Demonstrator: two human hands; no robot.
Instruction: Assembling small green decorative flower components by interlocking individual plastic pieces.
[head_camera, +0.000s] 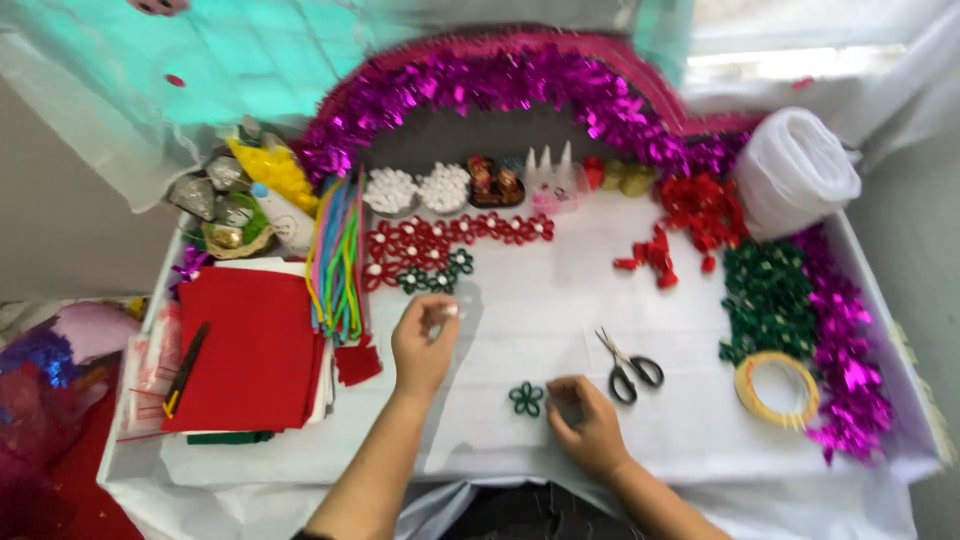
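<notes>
Right hand (590, 425) (by green flower (526, 398)) — scissors (630, 365) beside.

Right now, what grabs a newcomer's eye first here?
The magenta tinsel arch curving across the back of the white table. Next, the red felt stack at left. At centre front, the left hand lifts a small white piece while the right hand rests beside a green felt flower.

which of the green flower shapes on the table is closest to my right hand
The single green flower lying alone on the white cloth, just left of your right hand. The other green ones sit farther up beside the red flowers.
</notes>
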